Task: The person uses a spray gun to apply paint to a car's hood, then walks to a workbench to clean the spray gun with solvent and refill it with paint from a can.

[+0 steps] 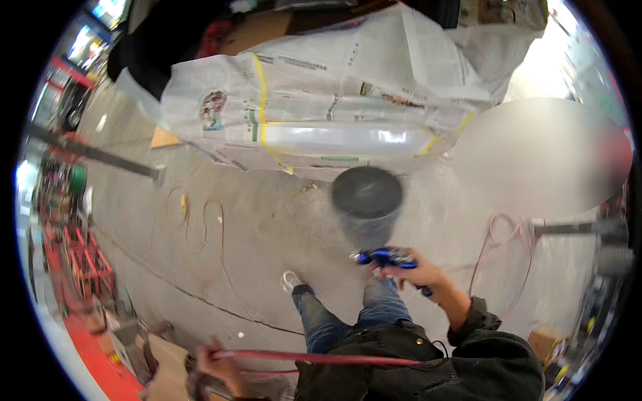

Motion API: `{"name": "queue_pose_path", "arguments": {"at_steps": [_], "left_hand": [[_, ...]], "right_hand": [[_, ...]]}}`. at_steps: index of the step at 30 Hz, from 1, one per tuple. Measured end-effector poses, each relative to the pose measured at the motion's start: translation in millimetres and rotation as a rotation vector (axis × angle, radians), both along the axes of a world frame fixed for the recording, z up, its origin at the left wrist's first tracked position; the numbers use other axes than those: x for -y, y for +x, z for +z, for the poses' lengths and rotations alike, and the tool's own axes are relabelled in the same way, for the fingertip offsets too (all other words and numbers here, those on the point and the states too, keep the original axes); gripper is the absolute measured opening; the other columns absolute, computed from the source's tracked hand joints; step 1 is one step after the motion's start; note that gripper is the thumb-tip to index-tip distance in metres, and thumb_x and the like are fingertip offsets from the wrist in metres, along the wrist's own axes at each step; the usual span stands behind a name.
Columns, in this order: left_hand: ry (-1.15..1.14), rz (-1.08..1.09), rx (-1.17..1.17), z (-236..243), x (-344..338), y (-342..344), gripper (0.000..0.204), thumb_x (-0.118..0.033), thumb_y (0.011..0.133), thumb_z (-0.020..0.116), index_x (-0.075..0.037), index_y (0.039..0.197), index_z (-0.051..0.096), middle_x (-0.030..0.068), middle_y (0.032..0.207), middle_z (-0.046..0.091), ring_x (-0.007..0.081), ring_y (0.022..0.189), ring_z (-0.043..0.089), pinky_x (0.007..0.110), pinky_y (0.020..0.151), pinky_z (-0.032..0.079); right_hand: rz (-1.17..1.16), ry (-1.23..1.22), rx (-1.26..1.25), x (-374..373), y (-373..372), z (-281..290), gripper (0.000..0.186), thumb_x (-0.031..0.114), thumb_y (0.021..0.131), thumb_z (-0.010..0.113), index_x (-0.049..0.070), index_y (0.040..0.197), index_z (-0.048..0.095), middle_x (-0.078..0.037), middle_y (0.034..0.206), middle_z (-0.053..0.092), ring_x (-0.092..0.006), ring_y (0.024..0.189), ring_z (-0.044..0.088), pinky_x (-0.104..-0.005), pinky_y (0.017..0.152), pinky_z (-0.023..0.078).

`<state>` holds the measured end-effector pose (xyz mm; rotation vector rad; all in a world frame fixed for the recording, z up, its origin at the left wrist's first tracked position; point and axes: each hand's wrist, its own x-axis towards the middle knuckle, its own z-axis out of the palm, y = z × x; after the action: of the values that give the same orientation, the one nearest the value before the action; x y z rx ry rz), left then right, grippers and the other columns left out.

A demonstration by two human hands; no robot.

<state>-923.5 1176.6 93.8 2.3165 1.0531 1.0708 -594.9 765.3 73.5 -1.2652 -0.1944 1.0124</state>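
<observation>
Watching remotely, I'm gripping a blue gun-shaped tool (pixel 386 257) in my right hand (pixel 421 270). My left hand's (pixel 211 359) blurred fingers are gripping a red hose (pixel 321 357).

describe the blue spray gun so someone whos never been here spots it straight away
Start at the newspaper sheets across the top, then drop to the dark bucket below them. Below the bucket, the person's right hand holds the blue spray gun, silvery tip toward the left. Its shiny metallic blue sets it apart from the dark bucket and the duller blue jeans.
</observation>
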Motion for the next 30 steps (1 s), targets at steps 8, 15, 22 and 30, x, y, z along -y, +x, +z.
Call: {"name": "queue_pose_path", "arguments": {"at_steps": [8, 15, 22, 30], "left_hand": [[-0.412, -1.347, -0.543, -84, -42, 139, 0.030, -0.011, 0.069, 0.081, -0.009, 0.060, 0.053, 0.0058, 0.053, 0.048, 0.0232, 0.045, 0.048, 0.033, 0.043, 0.035], [-0.676, -0.629, -0.613, -190, -198, 118, 0.026, -0.015, 0.080, 0.076, -0.002, 0.068, 0.057, 0.0093, 0.059, 0.053, 0.0157, 0.052, 0.049, 0.032, 0.052, 0.040], [-0.890, -0.435, -0.303, -220, -240, 103, 0.036, -0.001, 0.087, 0.058, -0.011, 0.065, 0.031, -0.0050, 0.067, 0.027, 0.0077, 0.064, 0.026, 0.027, 0.077, 0.047], [-0.858, -0.320, -0.362, -217, -237, 79, 0.038, -0.009, 0.090, 0.066, -0.013, 0.066, 0.037, -0.0073, 0.065, 0.033, 0.0070, 0.064, 0.029, 0.026, 0.060, 0.028]], "right_hand": [[-0.799, -0.267, 0.191, -35, -34, -28, 0.028, 0.017, 0.093, 0.059, -0.001, 0.115, 0.057, -0.012, 0.102, 0.064, -0.0248, 0.101, 0.064, -0.0292, 0.056, 0.058], [-1.182, -0.513, 0.370, -146, -2, -105, 0.020, 0.021, 0.096, 0.056, 0.004, 0.106, 0.058, -0.005, 0.094, 0.060, -0.0132, 0.085, 0.059, -0.0269, 0.052, 0.052], [-1.151, -0.253, 0.319, -236, 28, -159, 0.026, 0.020, 0.093, 0.064, 0.002, 0.110, 0.059, -0.006, 0.096, 0.064, -0.0138, 0.084, 0.061, -0.0266, 0.051, 0.052], [-0.962, -0.072, 0.243, -286, 52, -171, 0.034, 0.021, 0.090, 0.068, 0.001, 0.114, 0.057, -0.006, 0.095, 0.065, -0.0126, 0.084, 0.062, -0.0258, 0.051, 0.053]]}}
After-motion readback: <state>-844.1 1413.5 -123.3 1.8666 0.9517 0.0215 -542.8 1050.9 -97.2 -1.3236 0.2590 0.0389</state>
